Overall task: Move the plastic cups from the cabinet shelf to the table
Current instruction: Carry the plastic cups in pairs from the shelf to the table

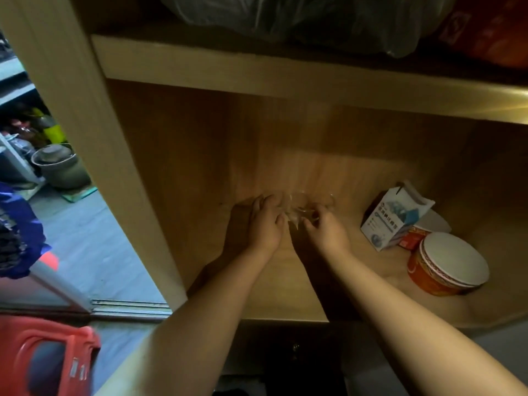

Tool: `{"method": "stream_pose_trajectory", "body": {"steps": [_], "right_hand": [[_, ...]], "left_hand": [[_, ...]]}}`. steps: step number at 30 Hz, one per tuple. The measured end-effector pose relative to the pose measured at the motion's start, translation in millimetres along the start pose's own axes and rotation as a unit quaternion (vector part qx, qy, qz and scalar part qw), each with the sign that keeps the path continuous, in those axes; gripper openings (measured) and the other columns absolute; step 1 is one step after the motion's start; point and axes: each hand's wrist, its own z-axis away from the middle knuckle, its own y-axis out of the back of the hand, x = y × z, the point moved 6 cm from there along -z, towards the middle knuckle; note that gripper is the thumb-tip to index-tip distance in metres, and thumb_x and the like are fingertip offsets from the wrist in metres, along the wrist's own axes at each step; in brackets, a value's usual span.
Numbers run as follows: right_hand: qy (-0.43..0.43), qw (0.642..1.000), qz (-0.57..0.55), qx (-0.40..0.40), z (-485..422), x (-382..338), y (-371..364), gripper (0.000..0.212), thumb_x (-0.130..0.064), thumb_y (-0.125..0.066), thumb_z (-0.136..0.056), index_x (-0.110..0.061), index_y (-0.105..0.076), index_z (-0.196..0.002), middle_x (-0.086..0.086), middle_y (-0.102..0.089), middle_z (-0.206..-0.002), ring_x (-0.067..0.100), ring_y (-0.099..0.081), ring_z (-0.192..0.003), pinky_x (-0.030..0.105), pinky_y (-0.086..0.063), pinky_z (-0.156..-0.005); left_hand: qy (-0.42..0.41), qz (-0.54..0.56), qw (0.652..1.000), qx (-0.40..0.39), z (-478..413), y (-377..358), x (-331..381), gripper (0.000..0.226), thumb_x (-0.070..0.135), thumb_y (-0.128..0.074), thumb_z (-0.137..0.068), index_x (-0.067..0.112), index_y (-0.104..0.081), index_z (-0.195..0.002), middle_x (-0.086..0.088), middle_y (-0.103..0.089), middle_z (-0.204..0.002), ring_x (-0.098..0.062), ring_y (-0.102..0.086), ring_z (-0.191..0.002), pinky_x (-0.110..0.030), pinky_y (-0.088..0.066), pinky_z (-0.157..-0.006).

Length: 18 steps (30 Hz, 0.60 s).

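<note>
Clear plastic cups (300, 205) sit deep on the wooden cabinet shelf (257, 290), blurred and hard to count. Both my arms reach into the shelf. My left hand (264, 224) curls its fingers against the left side of the cups. My right hand (325, 231) pinches at their right front edge. Whether the cups are lifted off the shelf I cannot tell. No table is in view.
A white and blue carton (394, 217) and an orange instant-noodle bowl (445, 265) stand at the shelf's right. The shelf above (257, 67) holds a grey bag (285, 15) and a red bag. A red plastic stool (43, 355) stands lower left, outside the cabinet.
</note>
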Motion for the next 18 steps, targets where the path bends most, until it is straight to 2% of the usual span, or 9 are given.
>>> {"method": "stream_pose_trajectory", "body": {"steps": [3, 7, 10, 12, 14, 18], "right_hand": [[0.005, 1.0, 0.006, 0.004, -2.6, 0.6, 0.0, 0.029, -0.032, -0.059, -0.088, -0.02, -0.06, -0.115, 0.006, -0.062, -0.111, 0.024, -0.061, -0.1, 0.043, -0.051, -0.084], [0.007, 1.0, 0.003, 0.006, -7.0, 1.7, 0.1, 0.022, -0.029, -0.059, -0.088, -0.02, -0.062, -0.108, 0.004, -0.064, -0.107, 0.023, -0.061, -0.095, 0.041, -0.051, -0.081], [0.013, 1.0, -0.003, 0.011, -6.4, 2.2, 1.4, 0.017, -0.026, -0.061, -0.087, -0.02, -0.064, -0.102, 0.004, -0.065, -0.103, 0.023, -0.062, -0.09, 0.039, -0.05, -0.076], [0.018, 1.0, -0.003, 0.014, -2.6, 3.7, 2.5, 0.013, -0.026, -0.062, -0.086, -0.022, -0.065, -0.098, 0.002, -0.065, -0.098, 0.021, -0.061, -0.086, 0.037, -0.05, -0.074], [0.02, 1.0, -0.012, 0.012, 4.6, 4.9, 4.5, 0.008, -0.025, -0.063, -0.084, -0.025, -0.064, -0.092, -0.001, -0.064, -0.094, 0.017, -0.06, -0.083, 0.033, -0.049, -0.07], [0.043, 0.998, -0.042, 0.018, 25.3, 5.5, 7.9, 0.012, -0.021, -0.066, -0.082, -0.03, -0.063, -0.089, -0.007, -0.06, -0.092, 0.011, -0.057, -0.081, 0.022, -0.04, -0.066]], "left_hand": [[0.021, -0.011, 1.0, 0.01, -5.6, -4.0, -3.2, 0.036, 0.012, -0.058, -0.088, 0.009, -0.053, -0.124, -0.011, -0.036, -0.142, -0.027, -0.041, -0.127, -0.023, -0.028, -0.098], [0.027, -0.025, 0.999, 0.001, -13.6, -6.9, -6.0, 0.03, 0.011, -0.058, -0.088, 0.006, -0.056, -0.117, -0.011, -0.038, -0.139, -0.027, -0.045, -0.123, -0.03, -0.038, -0.1], [0.028, -0.03, 0.999, 0.002, -13.7, -3.4, -6.1, 0.023, 0.01, -0.057, -0.089, 0.005, -0.06, -0.11, -0.01, -0.041, -0.136, -0.025, -0.046, -0.12, -0.023, -0.035, -0.097], [0.036, -0.03, 0.999, 0.005, -9.2, 1.6, -6.1, 0.011, 0.013, -0.059, -0.089, 0.006, -0.062, -0.096, -0.008, -0.042, -0.134, -0.022, -0.046, -0.118, -0.017, -0.032, -0.093], [0.037, -0.016, 0.999, 0.003, -0.2, 7.1, -4.9, 0.007, 0.013, -0.06, -0.088, 0.007, -0.06, -0.086, -0.007, -0.043, -0.134, -0.021, -0.049, -0.116, -0.02, -0.037, -0.092], [0.007, -0.008, 1.0, 0.009, 28.1, 22.1, -2.9, 0.006, 0.013, -0.062, -0.086, 0.011, -0.058, -0.082, -0.004, -0.044, -0.131, -0.015, -0.05, -0.112, -0.016, -0.036, -0.086]]}}
